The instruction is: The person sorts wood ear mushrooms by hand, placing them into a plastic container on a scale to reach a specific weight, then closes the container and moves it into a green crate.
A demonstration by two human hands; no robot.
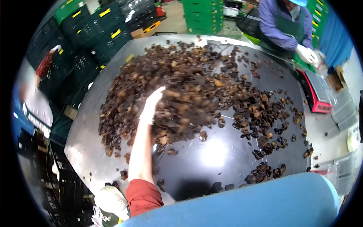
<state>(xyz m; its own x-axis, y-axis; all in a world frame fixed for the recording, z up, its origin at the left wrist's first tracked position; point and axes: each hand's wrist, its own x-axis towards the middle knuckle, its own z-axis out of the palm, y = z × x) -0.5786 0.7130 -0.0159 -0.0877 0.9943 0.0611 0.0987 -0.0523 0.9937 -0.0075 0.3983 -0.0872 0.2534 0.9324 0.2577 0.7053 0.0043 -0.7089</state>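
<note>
My left hand (153, 99), pale and overexposed below a rolled red sleeve, reaches into a wide heap of dark brown, wet-looking mushroom-like pieces (132, 83). One finger stretches out to the right; the other fingers are blurred or sunk among the pieces. Around the hand the pieces are smeared by motion. The heap lies on a dark, shiny metal table (177, 162). Looser pieces (261, 109) spread over the right side, and a small cluster (264, 173) sits near the front edge. My right hand does not show.
Blue material (242, 200) covers the near edge. A white knitted item (109, 198) is at the lower left. A red scale (315, 92) stands at the right, near a co-worker's gloved hands (307, 55). Another person (38, 108) is at left. Dark crates (102, 34) and green crates (202, 17) are stacked behind.
</note>
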